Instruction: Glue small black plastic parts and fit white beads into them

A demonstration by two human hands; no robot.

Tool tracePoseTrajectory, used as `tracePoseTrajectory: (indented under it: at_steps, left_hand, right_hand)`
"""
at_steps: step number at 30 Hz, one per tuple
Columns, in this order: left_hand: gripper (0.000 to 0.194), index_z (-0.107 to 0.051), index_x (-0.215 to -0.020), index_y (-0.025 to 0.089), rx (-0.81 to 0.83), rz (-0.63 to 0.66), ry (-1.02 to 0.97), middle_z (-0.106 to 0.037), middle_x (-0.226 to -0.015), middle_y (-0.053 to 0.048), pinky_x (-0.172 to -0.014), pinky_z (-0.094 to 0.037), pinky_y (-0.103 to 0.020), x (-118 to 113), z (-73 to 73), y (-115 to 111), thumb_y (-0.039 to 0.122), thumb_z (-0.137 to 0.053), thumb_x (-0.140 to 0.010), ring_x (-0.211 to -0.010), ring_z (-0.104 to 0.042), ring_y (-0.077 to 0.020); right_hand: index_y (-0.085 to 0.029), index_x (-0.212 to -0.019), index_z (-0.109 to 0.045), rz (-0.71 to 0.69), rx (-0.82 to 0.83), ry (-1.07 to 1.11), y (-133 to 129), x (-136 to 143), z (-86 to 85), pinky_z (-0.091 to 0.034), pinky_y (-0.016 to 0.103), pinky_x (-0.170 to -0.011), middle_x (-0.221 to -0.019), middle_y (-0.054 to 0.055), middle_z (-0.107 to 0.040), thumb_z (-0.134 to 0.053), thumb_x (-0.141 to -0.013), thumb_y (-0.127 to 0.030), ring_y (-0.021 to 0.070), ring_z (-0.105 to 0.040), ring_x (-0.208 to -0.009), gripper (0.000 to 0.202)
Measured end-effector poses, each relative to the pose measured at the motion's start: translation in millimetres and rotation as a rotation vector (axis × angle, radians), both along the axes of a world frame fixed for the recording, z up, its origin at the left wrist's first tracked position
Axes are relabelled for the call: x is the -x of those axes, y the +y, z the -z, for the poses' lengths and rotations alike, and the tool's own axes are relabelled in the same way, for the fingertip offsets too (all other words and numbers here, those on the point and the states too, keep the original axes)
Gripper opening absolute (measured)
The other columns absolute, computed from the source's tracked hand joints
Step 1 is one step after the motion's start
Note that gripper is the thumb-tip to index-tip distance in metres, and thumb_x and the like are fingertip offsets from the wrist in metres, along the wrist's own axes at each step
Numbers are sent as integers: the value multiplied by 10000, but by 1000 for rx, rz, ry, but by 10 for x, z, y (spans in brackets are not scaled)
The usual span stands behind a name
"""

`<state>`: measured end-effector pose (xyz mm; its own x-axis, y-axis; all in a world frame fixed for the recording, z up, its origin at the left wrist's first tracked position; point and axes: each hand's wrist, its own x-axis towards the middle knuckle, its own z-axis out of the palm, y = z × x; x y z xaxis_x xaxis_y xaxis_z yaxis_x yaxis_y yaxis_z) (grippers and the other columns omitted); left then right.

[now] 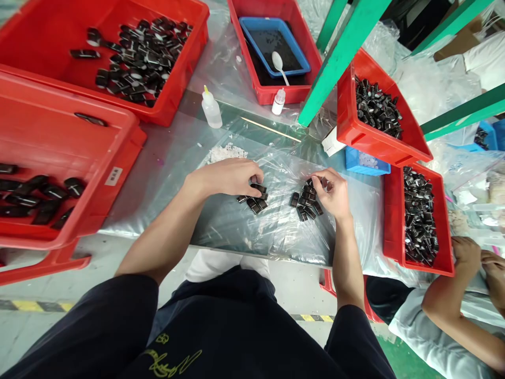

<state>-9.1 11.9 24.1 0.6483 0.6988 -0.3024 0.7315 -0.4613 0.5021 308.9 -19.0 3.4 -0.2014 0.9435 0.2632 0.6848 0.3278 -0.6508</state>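
My left hand [232,177] is over a small pile of black parts [255,204] on the plastic-covered table [221,226]; its fingers are curled round a black part at the pile's upper edge. To the right, my right hand [331,190] pinches at the top of a second pile of black parts [306,201], its thumb and forefinger closed on a dark piece. A heap of white bits [226,152] lies just beyond my left hand. Parts of both piles are hidden beneath the fingers.
Red bins [158,113] with black parts stand at the left, others [394,210] at the right. A white bottle [212,109], small bottle [278,101], wooden stick [271,129] and red bin with blue tray [300,58] lie beyond. Green posts rise nearby; a person's hands [467,251] are far right.
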Motion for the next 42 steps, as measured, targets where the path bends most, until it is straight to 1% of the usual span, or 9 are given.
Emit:
tracePoseTrajectory:
  at_steps: [2,10,15,17,21,27,32,38,42]
  left_hand:
    - [330,-775,-1060,228,-11,-1,-7,-797,-1105,-59,-770,-453,-306,-10,7,-10,466,-707,-841,-931,-707,-235]
    - [127,-733,-959,215,-75,85,-33,-776,-1054,-48,-799,-443,-316,-167,22,-40,288,-677,-871,-979,-698,-242]
    - [114,-707,-989,209,-126,85,-106,-778,-1015,-44,-774,-457,-303,-280,40,-77,227,-659,-887,-937,-700,-227]
    - [118,-710,-1007,203,-160,73,-121,-783,-1039,-56,-783,-468,-309,-316,62,-82,214,-635,-916,-952,-708,-234]
    - [162,-726,-1064,192,-260,52,-207,-788,-1092,-78,-890,-508,-332,-388,106,-88,186,-607,-954,-1024,-726,-249]
    - [167,-737,-1098,204,-327,4,-314,-792,-1104,-84,-949,-535,-358,-464,171,-98,201,-620,-979,-1074,-735,-265]
    - [190,-735,-1136,213,-300,-37,-383,-794,-1141,-87,-989,-539,-379,-501,225,-86,254,-616,-994,-1111,-730,-273]
    - [315,-745,-1231,209,-244,-141,-518,-788,-1237,-101,-1032,-537,-392,-388,232,14,398,-643,-1001,-1153,-715,-270]
    - [326,-780,-1159,200,-339,-253,-406,-785,-1228,-123,-1064,-517,-447,-331,300,116,383,-533,-1050,-1193,-691,-308]
  right_hand:
    - [-212,-938,-787,-17,5,2,-7,15,4,-486,317,-677,-864,42,-706,-647,-1023,-364,148,-556,-670,224]
    - [-212,-958,-781,-78,30,49,-44,176,135,-485,322,-685,-873,44,-705,-610,-1062,-425,155,-564,-676,292]
    - [-230,-1032,-779,-214,-23,-1,-107,342,167,-549,365,-836,-908,57,-758,-635,-1062,-376,212,-674,-820,208]
    - [-240,-1078,-777,-239,-43,-13,-118,371,170,-561,398,-897,-961,63,-800,-674,-1050,-406,235,-697,-874,197]
    - [-266,-1163,-783,-259,-9,-85,-105,358,211,-568,460,-963,-1076,76,-840,-735,-1004,-516,284,-709,-974,300]
    - [-262,-1206,-783,-255,-41,-137,-69,307,266,-551,488,-1014,-1133,90,-826,-664,-1048,-502,301,-699,-1032,311]
    - [-257,-1218,-773,-245,-50,-118,-65,322,242,-546,467,-1017,-1152,97,-798,-658,-1058,-385,292,-705,-1057,235]
    - [-253,-1187,-775,-153,-38,-92,-57,290,201,-563,433,-977,-1109,82,-799,-687,-1000,-301,266,-702,-1007,212]
    - [-249,-1153,-779,-73,-59,-55,-42,235,172,-568,414,-959,-1072,73,-795,-696,-989,-296,250,-702,-966,190]
